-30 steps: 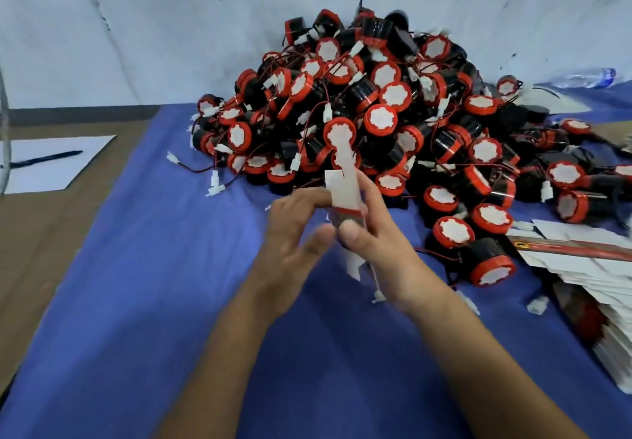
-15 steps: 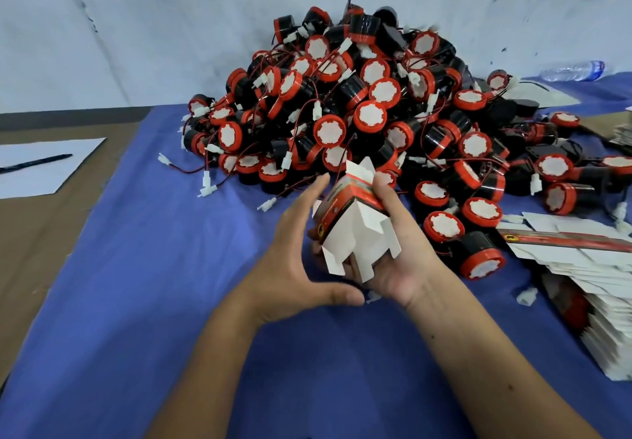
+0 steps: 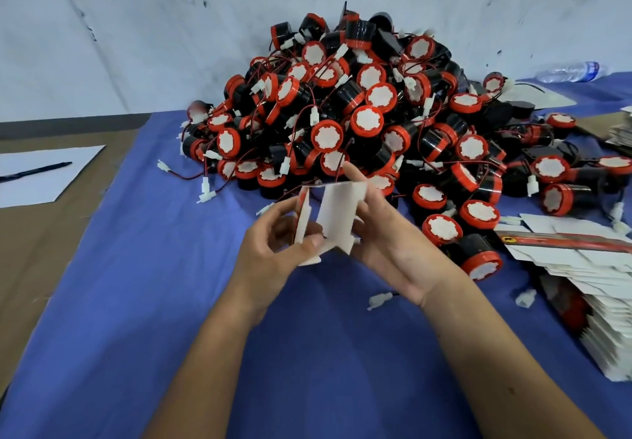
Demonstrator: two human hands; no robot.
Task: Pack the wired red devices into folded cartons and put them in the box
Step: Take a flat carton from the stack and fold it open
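Carton point(image 3: 337, 221) at frame centre, half unfolded, white inside toward me, long axis upright, in front of the device pile point(image 3: 369, 123). My left hand point(image 3: 273, 254) pinches its left flap between thumb and fingers; my right hand point(image 3: 390, 236) curls around the right panel.

Two forearms bare to frame edge; left hand point(image 3: 273, 250), right hand point(image 3: 393, 243) ungloved.

I see a blue cloth point(image 3: 136, 301) over the brown table point(image 3: 41, 254), a black pen point(image 3: 36, 171) lying on white paper point(image 3: 51, 182), and a plastic water bottle point(image 3: 571, 70) by the wall point(image 3: 136, 28).
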